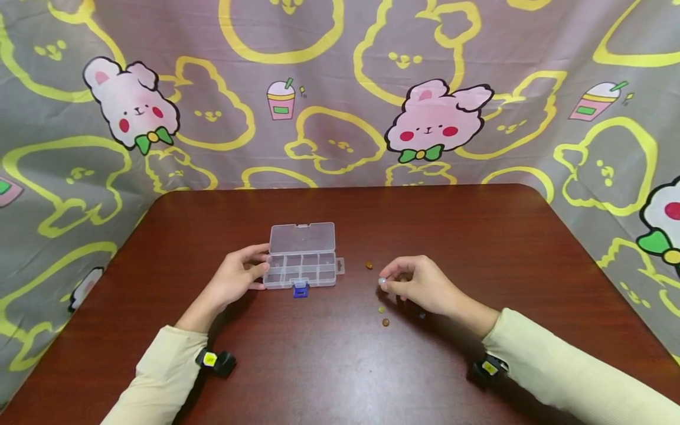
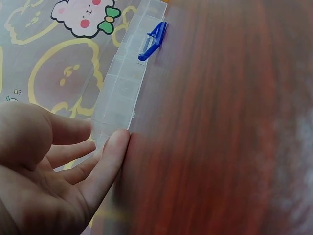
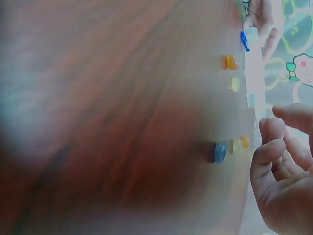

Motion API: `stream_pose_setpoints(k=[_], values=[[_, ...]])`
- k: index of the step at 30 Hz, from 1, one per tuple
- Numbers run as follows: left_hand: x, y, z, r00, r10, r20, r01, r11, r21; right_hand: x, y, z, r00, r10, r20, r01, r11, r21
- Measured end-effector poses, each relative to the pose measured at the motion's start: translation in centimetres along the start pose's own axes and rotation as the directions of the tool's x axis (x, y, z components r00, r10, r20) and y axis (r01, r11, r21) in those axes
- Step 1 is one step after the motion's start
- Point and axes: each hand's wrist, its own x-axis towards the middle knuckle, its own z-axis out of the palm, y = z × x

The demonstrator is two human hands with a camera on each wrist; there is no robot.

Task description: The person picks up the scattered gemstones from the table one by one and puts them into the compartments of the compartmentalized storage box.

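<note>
A clear plastic compartment box [image 1: 336, 277] lies on the table with its lid [image 1: 303, 238] raised at the back and a blue latch [image 1: 300, 290] at its front. My left hand [image 1: 239, 274] grips the box by its left end, its fingertips [image 2: 119, 139] at the corner. To the right of the box, my right hand [image 1: 422, 284] pinches a small pale stone [image 1: 382, 283] between thumb and forefinger. Around that hand lie small polished stones: an amber one [image 1: 369, 265], a yellow-green one [image 1: 381, 309], a brown one [image 1: 385, 322] and a blue-grey one [image 3: 221, 152].
The brown wooden table [image 1: 340, 366] has rounded far corners. A patterned cloth [image 1: 340, 88] hangs behind it and along both sides. Black camera straps [image 1: 218, 361] sit on both sleeves. In the right wrist view, more small yellowish stones [image 3: 236, 146] show near the right hand.
</note>
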Motion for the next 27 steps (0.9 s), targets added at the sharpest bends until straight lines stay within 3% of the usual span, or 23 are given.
stream_pose_setpoints(k=[10,16,27], values=[[0.1,-0.1,0.1,1.000,-0.013,-0.016,0.013,1.000,0.000,2.4,-1.0,1.1,1.000,-0.002,0.011,0.002,0.999,0.039],[0.4,0.2,0.0,1.000,-0.018,-0.014,0.018,1.000,-0.019,3.5,-1.7,1.6,1.000,0.001,0.005,-0.001,1.000,0.014],[0.2,0.4,0.0,0.997,-0.073,-0.015,0.071,0.995,-0.075,5.6,-2.2,2.4,1.000,-0.011,0.004,0.011,1.000,0.007]])
